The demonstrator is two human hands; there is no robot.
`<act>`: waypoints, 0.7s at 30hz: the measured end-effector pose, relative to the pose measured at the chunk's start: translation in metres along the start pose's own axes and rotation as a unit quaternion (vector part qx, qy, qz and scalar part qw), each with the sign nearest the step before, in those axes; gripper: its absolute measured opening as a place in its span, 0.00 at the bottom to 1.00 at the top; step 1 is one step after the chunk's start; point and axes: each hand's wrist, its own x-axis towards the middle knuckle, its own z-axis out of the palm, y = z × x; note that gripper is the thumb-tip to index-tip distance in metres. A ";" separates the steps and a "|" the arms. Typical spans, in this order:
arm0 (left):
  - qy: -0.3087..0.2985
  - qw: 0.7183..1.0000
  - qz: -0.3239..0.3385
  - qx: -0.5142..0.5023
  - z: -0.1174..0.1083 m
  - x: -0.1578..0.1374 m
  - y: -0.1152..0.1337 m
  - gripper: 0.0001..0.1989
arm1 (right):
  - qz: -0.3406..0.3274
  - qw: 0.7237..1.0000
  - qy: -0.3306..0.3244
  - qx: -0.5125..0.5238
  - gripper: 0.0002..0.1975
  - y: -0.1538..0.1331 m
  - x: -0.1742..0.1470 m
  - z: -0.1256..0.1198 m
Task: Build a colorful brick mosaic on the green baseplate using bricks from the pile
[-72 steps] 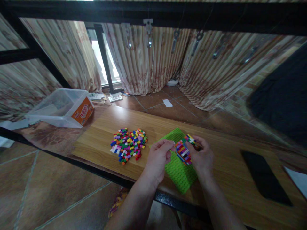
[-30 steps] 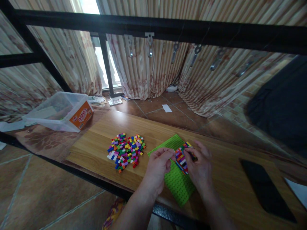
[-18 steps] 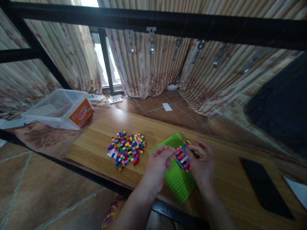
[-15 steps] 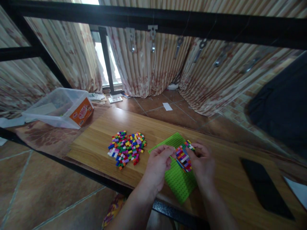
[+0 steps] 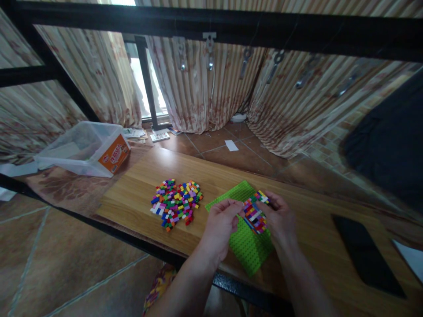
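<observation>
Between my two hands is a multicoloured toy-brick build (image 5: 254, 215), over a green studded baseplate (image 5: 251, 253). My right hand (image 5: 280, 215) is closed on the build's right side, fingers behind and thumb in front. At the build's left edge, my left hand (image 5: 223, 220) is pinched, thumb against forefinger; what lies between the fingertips is too small to make out. Whether the build rests on the baseplate or is raised off it, I cannot tell. A loose pile of small coloured bricks (image 5: 176, 202) lies left of the baseplate.
The wooden tabletop (image 5: 139, 189) runs across the view. At its far left stands a clear plastic box (image 5: 76, 163) with an orange label. A flat black object (image 5: 366, 255) lies at the right, near a white sheet (image 5: 410, 259). A black metal bar (image 5: 231, 33) with hanging hooks crosses above.
My hands stay at the build, with only a slight shift of the fingers. The whole view has moved a little; pile and baseplate look unchanged.
</observation>
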 end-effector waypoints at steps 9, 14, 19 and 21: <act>0.002 1.000 -0.004 0.028 0.004 0.002 -0.006 0.16 | -0.059 0.997 0.013 -0.053 0.24 -0.015 -0.004 -0.018; -0.008 0.999 -0.021 0.028 0.007 0.001 -0.006 0.15 | -0.156 0.981 -0.104 -0.051 0.11 -0.052 -0.024 -0.031; -0.041 0.998 -0.032 0.033 0.008 0.000 -0.007 0.17 | -0.213 0.951 -0.203 -0.100 0.09 -0.064 -0.033 -0.027; -0.047 0.998 -0.030 0.032 0.009 0.000 -0.008 0.17 | -0.223 0.946 -0.211 -0.103 0.09 -0.062 -0.034 -0.026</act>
